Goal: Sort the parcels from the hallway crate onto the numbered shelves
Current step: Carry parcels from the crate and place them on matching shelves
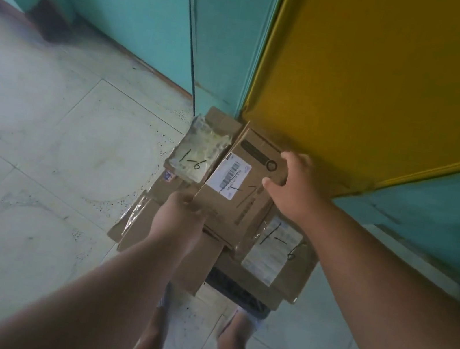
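Standing over the pile of parcels on the hallway floor, I take hold of the top box [239, 185], a brown carton with a white barcode label and "1-7" in black marker. My left hand [179, 217] pinches its near left corner, fingers curled round the cardboard edge; my right hand [291, 181] lies on the far right side, fingers spread and bent over the top edge, thumb pressed on the lid. Opposite corners, I judge, keep a wide flat carton level and stop it twisting as it comes up.

The box rests tilted across the heap, its left edge raised above a plastic-wrapped packet [199, 151] marked "1-6". Just beside my right wrist lies a carton with a white label [274, 248], also marked "1-6". Flattened cardboard [139, 220] sticks out to the left underneath. A dark crate [236, 291] shows only as a strip below the pile, near my feet.

Room is tight on the far side: the pile is pushed against a teal wall [225, 51], and a yellow panel [390, 79] overhangs just beyond my right fingers. The pale tiled floor [45, 143] lies open to the left. Lifting straight up and back towards me looks the safest way out. No numbered shelves are in view.
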`<action>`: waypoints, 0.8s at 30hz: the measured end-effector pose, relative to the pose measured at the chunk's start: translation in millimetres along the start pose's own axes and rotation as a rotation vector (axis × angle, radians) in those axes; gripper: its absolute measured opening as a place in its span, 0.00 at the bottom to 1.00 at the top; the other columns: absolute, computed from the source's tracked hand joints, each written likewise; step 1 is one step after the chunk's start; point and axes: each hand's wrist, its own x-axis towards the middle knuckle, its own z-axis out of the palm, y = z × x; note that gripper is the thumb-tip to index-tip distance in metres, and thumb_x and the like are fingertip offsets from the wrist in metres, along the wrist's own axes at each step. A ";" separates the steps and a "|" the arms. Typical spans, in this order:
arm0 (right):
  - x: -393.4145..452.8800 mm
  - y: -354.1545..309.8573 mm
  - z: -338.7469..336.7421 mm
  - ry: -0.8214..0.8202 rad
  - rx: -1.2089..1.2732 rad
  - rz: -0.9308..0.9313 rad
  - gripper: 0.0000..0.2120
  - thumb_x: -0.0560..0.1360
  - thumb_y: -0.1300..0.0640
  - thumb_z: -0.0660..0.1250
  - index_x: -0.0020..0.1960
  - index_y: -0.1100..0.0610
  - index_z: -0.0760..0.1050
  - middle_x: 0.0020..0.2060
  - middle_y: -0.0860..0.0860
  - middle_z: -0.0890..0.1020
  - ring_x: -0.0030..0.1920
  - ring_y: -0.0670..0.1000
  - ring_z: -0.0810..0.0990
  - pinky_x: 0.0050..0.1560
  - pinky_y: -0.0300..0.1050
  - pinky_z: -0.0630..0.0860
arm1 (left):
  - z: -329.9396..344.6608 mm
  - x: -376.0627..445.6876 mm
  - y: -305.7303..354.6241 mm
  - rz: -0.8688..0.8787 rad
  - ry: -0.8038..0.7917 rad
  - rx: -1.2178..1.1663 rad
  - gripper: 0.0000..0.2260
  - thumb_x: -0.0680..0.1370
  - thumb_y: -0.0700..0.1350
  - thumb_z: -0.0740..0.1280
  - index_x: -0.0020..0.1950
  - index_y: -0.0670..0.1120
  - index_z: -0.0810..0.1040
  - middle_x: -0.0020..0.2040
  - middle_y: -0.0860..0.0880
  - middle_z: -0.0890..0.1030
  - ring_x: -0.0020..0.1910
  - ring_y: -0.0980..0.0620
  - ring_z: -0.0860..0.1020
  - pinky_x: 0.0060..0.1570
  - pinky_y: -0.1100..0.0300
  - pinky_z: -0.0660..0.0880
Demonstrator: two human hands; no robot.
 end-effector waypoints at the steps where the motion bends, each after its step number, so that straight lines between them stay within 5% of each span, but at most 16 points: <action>1: -3.4 -1.3 -0.6 0.025 0.017 -0.015 0.31 0.77 0.47 0.69 0.76 0.53 0.62 0.73 0.54 0.64 0.66 0.56 0.72 0.59 0.51 0.74 | -1.3 -1.5 0.3 0.003 0.023 -0.045 0.07 0.78 0.40 0.65 0.47 0.53 0.76 0.46 0.49 0.81 0.48 0.45 0.82 0.52 0.51 0.82; 3: -14.4 -5.8 -4.6 0.084 0.039 -0.044 0.28 0.77 0.47 0.69 0.73 0.52 0.66 0.69 0.53 0.68 0.57 0.53 0.75 0.50 0.45 0.74 | -8.1 -10.2 0.5 -0.017 0.008 -0.221 0.07 0.77 0.42 0.67 0.44 0.53 0.75 0.41 0.49 0.81 0.45 0.45 0.83 0.49 0.42 0.83; 6: -35.2 -12.7 -10.2 0.111 0.108 -0.082 0.22 0.78 0.48 0.67 0.70 0.51 0.68 0.64 0.50 0.71 0.49 0.47 0.74 0.40 0.35 0.68 | -23.2 -25.2 -7.8 -0.038 -0.106 -0.346 0.08 0.77 0.49 0.71 0.54 0.54 0.77 0.46 0.51 0.84 0.45 0.48 0.83 0.46 0.44 0.84; 9: -51.2 -23.2 -8.1 0.060 0.227 -0.057 0.18 0.81 0.50 0.63 0.70 0.51 0.68 0.57 0.50 0.73 0.42 0.39 0.73 0.32 0.28 0.65 | -46.0 -34.2 -28.3 -0.066 -0.044 -0.468 0.04 0.78 0.47 0.70 0.51 0.53 0.77 0.49 0.49 0.84 0.47 0.47 0.84 0.47 0.45 0.83; 11: -53.2 -28.8 0.8 0.053 0.270 -0.041 0.17 0.82 0.53 0.61 0.70 0.53 0.69 0.61 0.51 0.73 0.45 0.41 0.74 0.39 0.29 0.71 | -60.4 -36.1 -44.1 -0.125 0.041 -0.635 0.04 0.80 0.46 0.69 0.54 0.50 0.76 0.52 0.46 0.84 0.48 0.46 0.83 0.47 0.47 0.83; 15: -43.0 -36.0 24.7 0.078 0.103 0.080 0.23 0.78 0.49 0.67 0.70 0.53 0.68 0.67 0.55 0.70 0.59 0.55 0.75 0.55 0.55 0.79 | -73.3 -33.3 -58.2 -0.123 0.062 -0.628 0.07 0.82 0.46 0.66 0.59 0.48 0.73 0.50 0.46 0.83 0.46 0.48 0.82 0.46 0.50 0.81; 19: -34.7 -33.6 42.4 0.123 -0.025 0.276 0.37 0.76 0.45 0.70 0.77 0.55 0.56 0.72 0.59 0.64 0.68 0.60 0.70 0.60 0.55 0.76 | -72.0 -18.9 -53.7 -0.066 0.090 -0.518 0.08 0.81 0.49 0.66 0.58 0.50 0.73 0.49 0.48 0.83 0.46 0.49 0.81 0.50 0.45 0.82; 24: -30.3 -25.8 63.0 0.055 0.360 0.462 0.47 0.74 0.51 0.74 0.80 0.50 0.44 0.76 0.58 0.63 0.69 0.61 0.72 0.60 0.57 0.76 | -66.7 -2.5 -49.0 -0.014 0.082 -0.309 0.07 0.79 0.50 0.65 0.57 0.54 0.72 0.48 0.49 0.82 0.46 0.46 0.81 0.46 0.42 0.83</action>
